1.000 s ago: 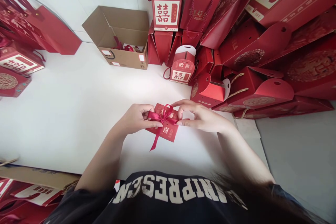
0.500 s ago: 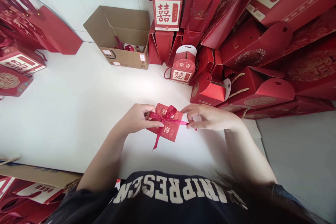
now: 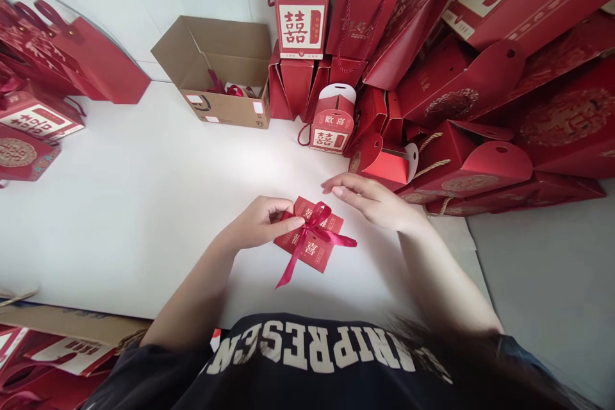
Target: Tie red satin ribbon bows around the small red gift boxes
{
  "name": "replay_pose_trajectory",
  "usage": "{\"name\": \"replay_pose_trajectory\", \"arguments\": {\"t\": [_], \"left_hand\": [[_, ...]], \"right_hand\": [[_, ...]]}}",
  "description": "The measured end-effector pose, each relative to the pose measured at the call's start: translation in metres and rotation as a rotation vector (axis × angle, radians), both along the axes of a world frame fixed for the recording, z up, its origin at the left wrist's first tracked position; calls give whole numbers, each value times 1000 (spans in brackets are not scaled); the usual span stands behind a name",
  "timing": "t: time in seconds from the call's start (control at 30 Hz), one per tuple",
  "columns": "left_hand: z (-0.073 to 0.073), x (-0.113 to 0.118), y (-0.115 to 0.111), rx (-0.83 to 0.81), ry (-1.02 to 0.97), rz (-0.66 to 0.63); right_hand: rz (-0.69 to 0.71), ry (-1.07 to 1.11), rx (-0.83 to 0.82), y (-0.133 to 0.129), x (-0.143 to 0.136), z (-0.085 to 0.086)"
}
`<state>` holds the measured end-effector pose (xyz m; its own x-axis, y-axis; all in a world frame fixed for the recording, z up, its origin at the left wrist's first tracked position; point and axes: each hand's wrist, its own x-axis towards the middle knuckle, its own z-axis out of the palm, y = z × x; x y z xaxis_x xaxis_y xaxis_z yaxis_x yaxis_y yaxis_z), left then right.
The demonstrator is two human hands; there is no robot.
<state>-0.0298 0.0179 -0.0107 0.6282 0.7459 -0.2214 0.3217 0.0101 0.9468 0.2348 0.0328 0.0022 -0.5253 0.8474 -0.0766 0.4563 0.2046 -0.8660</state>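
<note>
A small red gift box (image 3: pixel 317 259) with pale Chinese lettering lies slightly turned on the white tabletop in front of me. Across its top runs a crimson satin ribbon (image 3: pixel 331 236), tied in a bow with a loop pointing up. One tail hangs toward me and another stretches right. My left hand (image 3: pixel 264 221) pinches the bow's left loop between thumb and fingers, at the box's left side. Just beyond the box's upper right corner, my right hand (image 3: pixel 369 198) hovers with fingers stretched out, holding nothing and apart from the ribbon.
A brown cardboard box (image 3: pixel 230 107) with ribbon pieces inside stands at the back. Red gift boxes (image 3: pixel 480 163) crowd the right side, with a small handled box (image 3: pixel 331 125) nearest the middle. More red bags (image 3: pixel 103 61) stand at the left. An open carton (image 3: pixel 72 320) sits lower left.
My right hand has let go of the ribbon's right tail and moved up, its fingers straightening. The gift box has shifted slightly right and toward me. My left hand still grips the bow.
</note>
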Motion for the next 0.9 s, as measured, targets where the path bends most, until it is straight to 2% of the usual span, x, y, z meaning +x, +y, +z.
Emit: {"name": "replay_pose_trajectory", "arguments": {"t": [0.17, 0.33, 0.53, 0.67, 0.77, 0.83, 0.9], "left_hand": [[0, 1, -1, 53, 25, 24], [5, 1, -1, 66, 74, -10], [9, -1, -3, 99, 155, -26], [7, 0, -5, 154, 122, 97], [9, -2, -6, 199, 117, 239], [15, -6, -9, 241, 234, 322], [23, -10, -14, 263, 428, 295]], "right_hand": [[100, 292, -222, 3, -18, -13], [258, 356, -354, 4, -15, -12], [298, 310, -291, 6, -13, -16], [301, 272, -243, 2, -14, -9], [274, 237, -182, -1, -15, -2], [255, 206, -148, -3, -16, 1], [239, 182, -136, -3, -15, 2]]}}
